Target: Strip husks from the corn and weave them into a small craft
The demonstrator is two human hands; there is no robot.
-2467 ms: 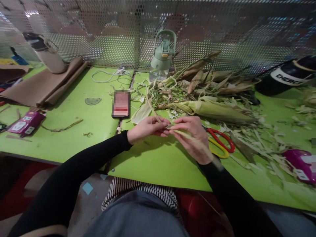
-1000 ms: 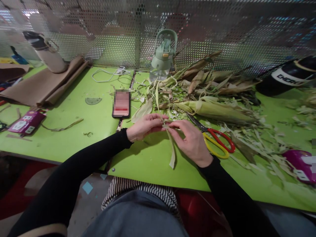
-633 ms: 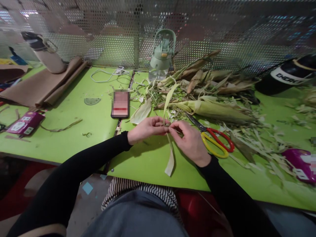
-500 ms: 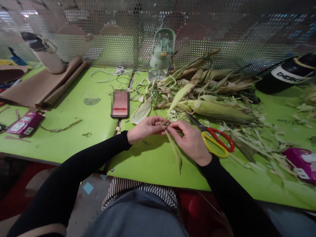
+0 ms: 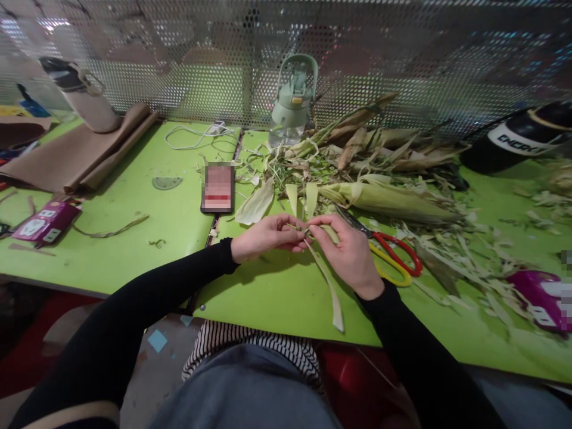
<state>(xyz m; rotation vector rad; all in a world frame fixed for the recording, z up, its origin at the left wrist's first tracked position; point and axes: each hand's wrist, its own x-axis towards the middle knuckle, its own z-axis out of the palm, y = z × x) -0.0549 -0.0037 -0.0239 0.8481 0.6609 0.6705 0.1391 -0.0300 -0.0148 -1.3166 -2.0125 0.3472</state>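
My left hand (image 5: 267, 237) and my right hand (image 5: 350, 254) meet above the green table (image 5: 134, 232), both pinched on thin strips of corn husk (image 5: 329, 287). One strip hangs down from the pinch toward the table's front edge; two short ends stick up behind my fingers. Red and yellow scissors (image 5: 393, 257) lie just right of my right hand. Behind my hands lies an ear of corn in its husk (image 5: 388, 201) in front of a pile of husks and stalks (image 5: 357, 149).
A phone (image 5: 217, 187) lies left of the husks with a white cable (image 5: 196, 134) behind it. A green bottle (image 5: 292, 101) stands at the perforated metal wall. Brown paper (image 5: 75, 155), a white flask (image 5: 80, 95) and purple power strips (image 5: 47, 220) (image 5: 543, 295) lie around. Husk scraps litter the right.
My hands stayed in place, working the strips between the fingertips. The hanging strip swung and twisted below my hands, and the upper end that pointed back right now stands as two short ends.
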